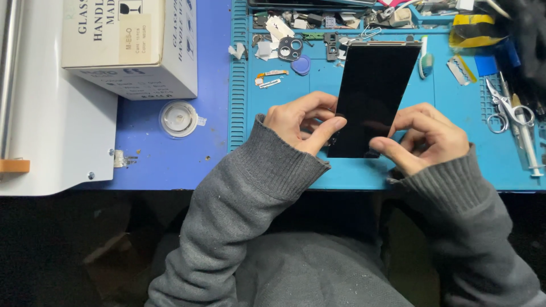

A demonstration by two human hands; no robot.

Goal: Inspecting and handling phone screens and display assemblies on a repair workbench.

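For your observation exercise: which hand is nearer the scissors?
Right. The right hand is just left of the scissors; the left hand is farther left, beyond the black panel.

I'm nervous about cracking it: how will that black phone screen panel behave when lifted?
The black panel looks thin and flat, so probably light and stiff yet fragile. Its glossy face seems slippery. Both the left hand and right hand pinch its lower edges, suggesting careful edge handling suits it.

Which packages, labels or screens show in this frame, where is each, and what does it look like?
Cardboard box: top left, on the blue tabletop; white, rectangular, dark print.
Label: on the box's top face; small cream rectangle.
Phone screen panel: centre, over the blue work mat, held at its lower end by left hand and right hand; tall black rectangle, unlit.
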